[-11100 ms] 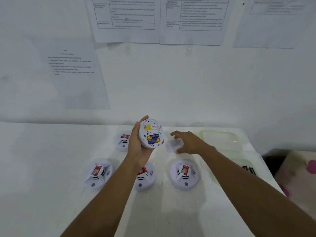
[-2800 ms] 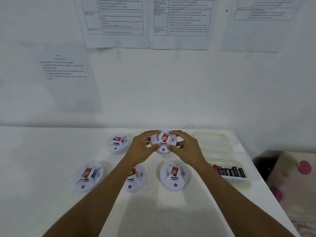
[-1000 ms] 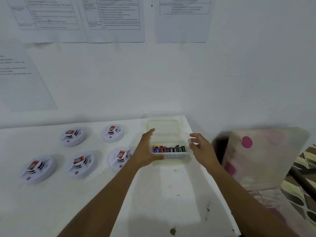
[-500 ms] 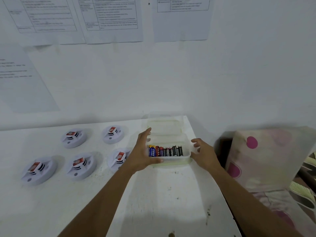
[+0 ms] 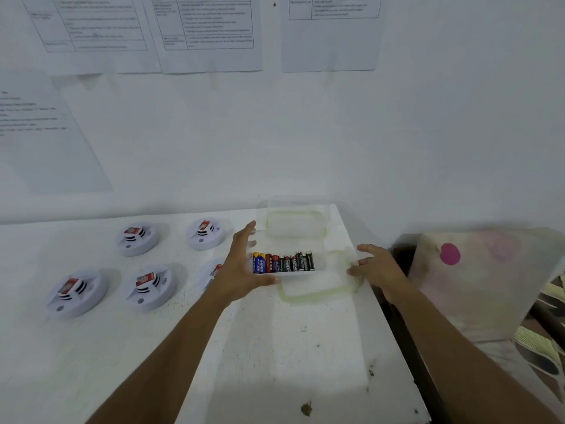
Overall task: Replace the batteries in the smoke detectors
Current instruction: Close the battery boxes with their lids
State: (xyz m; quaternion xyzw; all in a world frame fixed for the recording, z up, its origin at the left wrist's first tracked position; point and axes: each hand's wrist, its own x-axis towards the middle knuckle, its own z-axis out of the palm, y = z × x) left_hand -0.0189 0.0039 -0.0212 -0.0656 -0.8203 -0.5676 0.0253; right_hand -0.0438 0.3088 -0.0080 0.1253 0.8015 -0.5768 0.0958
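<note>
A clear plastic container (image 5: 318, 296) with a greenish rim sits near the table's right edge. A row of batteries (image 5: 284, 262) lies inside it. My left hand (image 5: 241, 267) cups its left end, fingers stretched along the side and thumb hooked round the front rim. My right hand (image 5: 377, 266) holds the right rim between thumb and curled fingers. Several white smoke detectors with red labels lie face up to the left: two at the back (image 5: 137, 238) (image 5: 205, 233), two nearer (image 5: 76, 292) (image 5: 151, 286), and one (image 5: 214, 270) partly hidden behind my left hand.
The container's clear lid (image 5: 295, 223) lies behind it against the wall. The white table (image 5: 275, 362) ends just right of the container. A pale cushion with a pink dot (image 5: 477, 270) stands beyond that edge. Printed sheets hang on the wall.
Both hands have left the rear detector and swung right to the battery container. Over the last half second they closed in on its two ends, and the view shifted slightly.
</note>
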